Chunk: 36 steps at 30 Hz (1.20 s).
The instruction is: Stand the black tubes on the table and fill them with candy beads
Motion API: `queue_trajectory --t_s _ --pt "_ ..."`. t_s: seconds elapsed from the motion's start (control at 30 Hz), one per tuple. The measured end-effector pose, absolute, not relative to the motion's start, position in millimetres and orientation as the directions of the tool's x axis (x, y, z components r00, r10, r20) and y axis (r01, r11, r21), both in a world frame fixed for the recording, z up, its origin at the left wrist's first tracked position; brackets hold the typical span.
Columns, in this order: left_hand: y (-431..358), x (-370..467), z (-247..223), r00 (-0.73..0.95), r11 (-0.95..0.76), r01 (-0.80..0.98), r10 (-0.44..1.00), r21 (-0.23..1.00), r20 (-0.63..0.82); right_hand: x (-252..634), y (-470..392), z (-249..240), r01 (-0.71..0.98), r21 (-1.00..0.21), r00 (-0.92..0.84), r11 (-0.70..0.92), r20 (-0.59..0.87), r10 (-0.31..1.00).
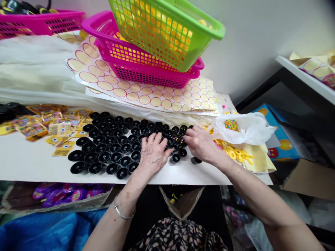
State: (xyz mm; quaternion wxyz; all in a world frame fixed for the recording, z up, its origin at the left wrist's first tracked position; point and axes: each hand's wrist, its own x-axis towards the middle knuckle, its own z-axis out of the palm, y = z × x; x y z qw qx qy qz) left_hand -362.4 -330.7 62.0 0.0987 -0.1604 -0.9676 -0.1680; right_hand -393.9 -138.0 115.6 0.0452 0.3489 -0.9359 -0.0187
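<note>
Many small black round cups stand upright in close rows on the white table. My left hand rests over the right part of these rows, fingers spread, touching the cup rims. Farther right, my right hand is closed with bent fingers, at the right end of the rows. What its fingertips hold, if anything, is hidden. Between the hands, some cups have tiny coloured beads in them. One black cup stands at the front, and another lies under my right wrist.
A white plastic bag of coloured beads lies right, beside yellow plastic rings. Orange printed packets are piled left. Behind, a green basket sits on pink baskets over sheets of round stickers. A shelf stands right.
</note>
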Motion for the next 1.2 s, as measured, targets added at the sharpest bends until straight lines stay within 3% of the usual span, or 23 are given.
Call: queue_trajectory --t_s 0.1,0.17,0.2,0.27,0.3,0.37,0.43,0.6,0.67,0.73,0.87,0.97,1.03,1.1,1.2 --pt "-331.2 -362.2 62.2 -0.93 0.891 0.344 0.28 0.295 0.24 -397.5 -90.2 123.4 -0.51 -0.141 -0.842 0.848 0.284 -0.459" --pt "-331.7 -362.1 61.6 -0.929 0.891 0.345 0.278 0.296 0.244 -406.1 -48.7 127.6 -0.263 -0.242 -0.904 0.934 0.4 -0.151" --pt "-332.0 -362.2 61.3 -0.928 0.89 0.345 0.278 0.297 0.247 -412.5 -28.7 128.6 -0.086 -0.229 -0.906 0.97 0.424 0.019" --pt "-332.2 -362.4 61.4 -0.927 0.888 0.349 0.281 0.299 0.25 -428.6 3.6 127.7 0.282 -0.09 -0.897 0.955 0.327 0.296" --pt "-332.1 -362.6 61.9 -0.926 0.887 0.352 0.284 0.298 0.249 -437.3 14.5 125.5 0.388 -0.018 -0.893 0.921 0.238 0.381" --pt "-331.7 -363.3 63.9 -0.926 0.888 0.354 0.289 0.292 0.242 -454.2 25.8 117.8 0.446 0.042 -0.891 0.894 0.119 0.438" --pt "-331.3 -364.5 66.8 -0.929 0.894 0.351 0.295 0.28 0.223 -467.6 27.3 107.6 0.401 -0.014 -0.915 0.916 0.027 0.402" --pt "-332.4 -367.7 72.2 -0.933 0.899 0.354 0.317 0.257 0.172 -477.7 32.1 88.1 0.216 -0.348 -0.976 0.912 -0.045 0.214" --pt "-333.2 -368.7 72.4 -0.93 0.898 0.361 0.326 0.252 0.173 -472.7 40.0 87.2 0.221 -0.408 -0.969 0.886 0.008 0.245" --pt "-333.6 -369.5 72.2 -0.926 0.895 0.368 0.329 0.251 0.182 -461.5 45.8 90.9 0.196 -0.56 -0.938 0.805 0.133 0.321" --pt "-332.9 -370.5 72.8 -0.922 0.892 0.376 0.334 0.252 0.196 -417.8 30.7 105.8 -0.094 -0.88 -0.861 0.466 0.307 0.406" --pt "-331.5 -370.0 73.3 -0.916 0.884 0.387 0.338 0.261 0.215 -378.7 -5.5 113.9 -0.13 -0.948 -0.945 0.289 0.207 0.254" --pt "-330.0 -368.4 72.9 -0.909 0.873 0.401 0.341 0.277 0.241 -360.6 -34.0 115.2 -0.118 -0.951 -0.987 0.285 0.144 0.073" --pt "-327.9 -365.6 72.3 -0.895 0.858 0.426 0.355 0.286 0.269 -352.7 -60.7 114.1 -0.191 -0.908 -0.981 0.374 0.158 -0.117" --pt "-324.3 -359.9 71.4 -0.874 0.837 0.47 0.398 0.279 0.28 -355.6 -92.1 110.7 -0.404 -0.71 -0.892 0.577 0.166 -0.42"
